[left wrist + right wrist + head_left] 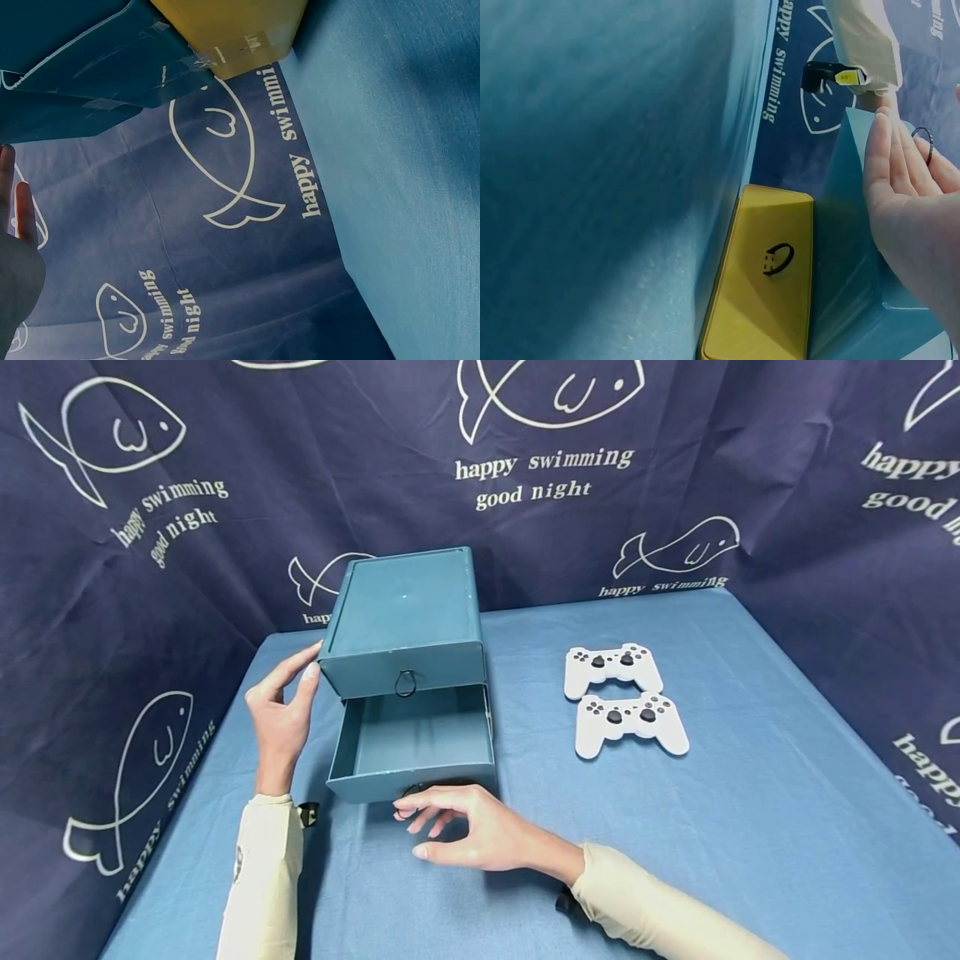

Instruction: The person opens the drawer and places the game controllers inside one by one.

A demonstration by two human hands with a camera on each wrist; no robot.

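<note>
While the lower drawer (414, 752) of a small teal drawer chest (405, 610) stands pulled out and bare inside, the chest is steadied by the left hand (281, 714), whose straight, slightly spread fingertips are pressed against its upper left front corner. The right hand (468, 831) is held just in front of the drawer's face, its fingers loosely curled and apart at the black ring pull (408, 793); whether the ring is actually pinched cannot be told, though in the right wrist view the fingers (900, 161) are seen lying straight and together beside the ring.

The opening step is judged complete, the drawer being drawn well forward of the chest. Something would next have to be fetched for it, or the front pushed back in squarely while the chest is braced.

Two white game controllers (622, 697) are laid side by side well to the right of the chest on the blue tablecloth (750, 827). The upper drawer (405, 672) is kept closed above the open one. A navy backdrop (675, 460) printed with fish is hung behind the chest. Nothing is seen lying between chest and controllers.
</note>
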